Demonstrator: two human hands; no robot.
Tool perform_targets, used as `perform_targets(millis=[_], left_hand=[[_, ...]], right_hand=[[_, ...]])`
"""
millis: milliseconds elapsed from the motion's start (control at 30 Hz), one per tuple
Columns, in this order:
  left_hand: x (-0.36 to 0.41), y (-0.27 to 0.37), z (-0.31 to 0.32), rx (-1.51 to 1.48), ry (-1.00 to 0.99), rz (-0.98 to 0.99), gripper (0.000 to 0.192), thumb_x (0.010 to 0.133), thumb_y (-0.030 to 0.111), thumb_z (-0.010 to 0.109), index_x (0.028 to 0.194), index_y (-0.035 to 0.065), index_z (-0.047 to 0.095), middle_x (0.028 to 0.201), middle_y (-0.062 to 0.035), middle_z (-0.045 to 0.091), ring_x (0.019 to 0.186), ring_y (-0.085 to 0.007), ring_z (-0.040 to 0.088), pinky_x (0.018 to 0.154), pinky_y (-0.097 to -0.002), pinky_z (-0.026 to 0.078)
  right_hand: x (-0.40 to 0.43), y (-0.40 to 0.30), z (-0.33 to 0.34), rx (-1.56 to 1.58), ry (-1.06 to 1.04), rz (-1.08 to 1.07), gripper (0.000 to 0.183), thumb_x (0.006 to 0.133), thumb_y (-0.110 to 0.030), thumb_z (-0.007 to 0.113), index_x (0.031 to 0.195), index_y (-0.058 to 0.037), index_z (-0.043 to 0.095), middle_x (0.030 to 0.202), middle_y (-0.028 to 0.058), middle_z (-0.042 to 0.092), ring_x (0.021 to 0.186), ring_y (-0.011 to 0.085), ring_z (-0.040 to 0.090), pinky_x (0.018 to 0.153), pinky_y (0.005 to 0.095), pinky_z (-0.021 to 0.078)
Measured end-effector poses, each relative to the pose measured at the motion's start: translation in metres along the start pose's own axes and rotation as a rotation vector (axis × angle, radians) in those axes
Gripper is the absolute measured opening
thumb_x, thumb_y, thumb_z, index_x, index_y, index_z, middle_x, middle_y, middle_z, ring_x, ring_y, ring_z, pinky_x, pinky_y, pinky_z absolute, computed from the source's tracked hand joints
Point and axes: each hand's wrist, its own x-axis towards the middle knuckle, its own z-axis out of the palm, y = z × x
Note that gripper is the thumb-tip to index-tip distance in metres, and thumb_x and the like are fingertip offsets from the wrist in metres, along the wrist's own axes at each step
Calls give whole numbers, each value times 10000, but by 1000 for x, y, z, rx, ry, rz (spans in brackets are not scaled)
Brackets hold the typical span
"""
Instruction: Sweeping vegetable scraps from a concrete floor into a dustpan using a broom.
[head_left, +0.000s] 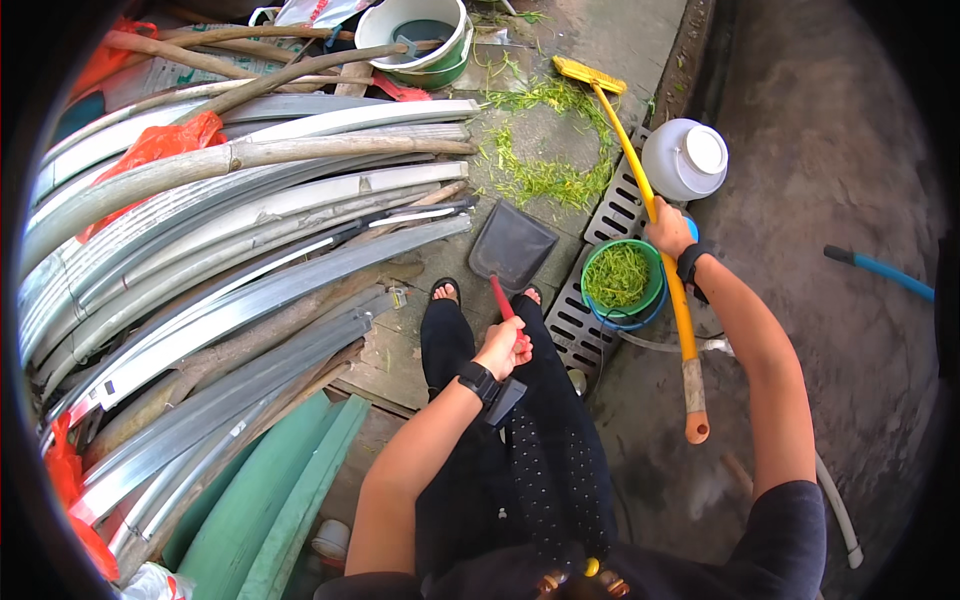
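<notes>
My left hand (506, 349) grips the red handle of a dustpan. Its dark grey pan (516, 244) rests on the paving just beyond my feet, with no clippings visible in it. My right hand (669, 227) is closed round the yellow shaft of a broom (625, 145). The broom's yellow bristle head (589, 73) lies at the far edge of scattered green plant clippings (555, 176), which form a rough ring on the ground. Below my right hand stands a green bucket (654, 289) holding more clippings (616, 275).
Metal channels, pipes and bamboo poles (247, 154) are piled along the left. Slotted drain covers (581, 330) run beside the bucket. A white plastic jar (684, 159) stands past it. Further off is a white-and-green bucket (412, 37). A blue-ended pole (892, 274) lies at right.
</notes>
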Motion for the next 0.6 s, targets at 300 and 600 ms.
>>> perform_targets(millis=[300, 600], left_hand=[[-5, 11, 31, -17, -56, 81, 157, 733, 179, 445, 676, 39, 404, 536, -40, 437, 466, -147, 478, 380, -262, 390], [4, 3, 28, -64, 55, 27, 165, 738, 174, 479, 766, 24, 417, 598, -62, 451, 432, -145, 426, 378, -260, 374]], right_hand=[[-1, -5, -2, 379, -210, 197, 506, 683, -36, 468, 1147, 31, 276, 796, 187, 513, 497, 225, 531, 417, 305, 434], [-11, 7, -2, 698, -301, 343, 734, 694, -16, 502, 1267, 1, 43, 783, 142, 480, 492, 180, 488, 409, 295, 442]])
